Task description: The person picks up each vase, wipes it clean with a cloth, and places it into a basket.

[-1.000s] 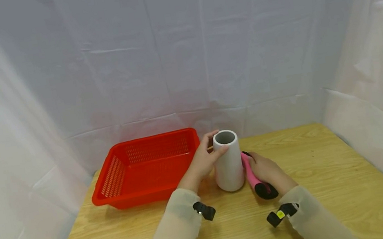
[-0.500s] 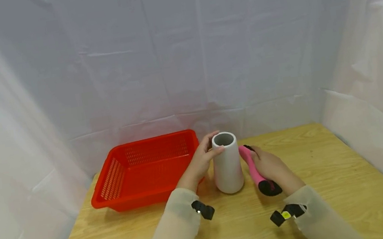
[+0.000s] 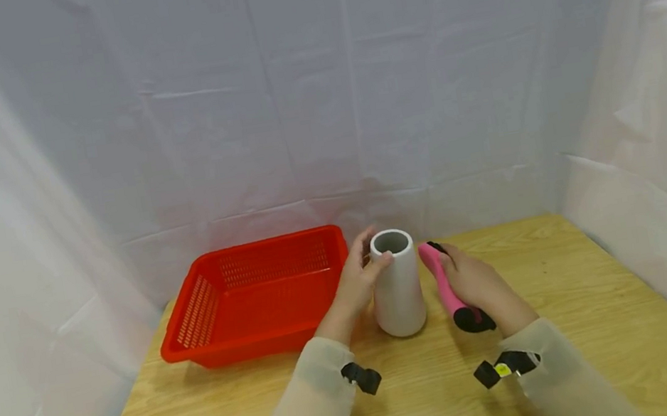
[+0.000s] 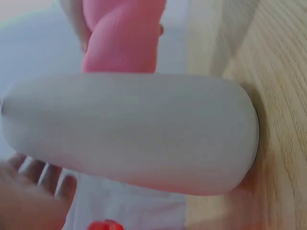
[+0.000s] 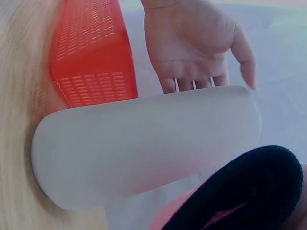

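A white cylindrical vase (image 3: 397, 288) stands upright on the wooden table (image 3: 582, 314), its open mouth facing up. My left hand (image 3: 358, 277) holds its upper part, with the thumb at the rim and the fingers round the far side. In the right wrist view the left hand (image 5: 192, 43) shows behind the vase (image 5: 144, 143). My right hand (image 3: 477, 283) grips a pink tool with a black end (image 3: 446, 284), held slanted just right of the vase, pink tip level with the rim. The left wrist view shows the vase (image 4: 129, 139) with the pink tool (image 4: 124, 38) behind it.
A red perforated basket (image 3: 256, 295) sits left of the vase, close to my left hand, and nothing shows inside it. White cloth hangs at the back and on both sides. Bare tabletop lies in front of the vase and to the right.
My right hand has raised the pink tool and carried it back, so its tip now stands beside the vase's rim. My left hand has stayed on the vase.
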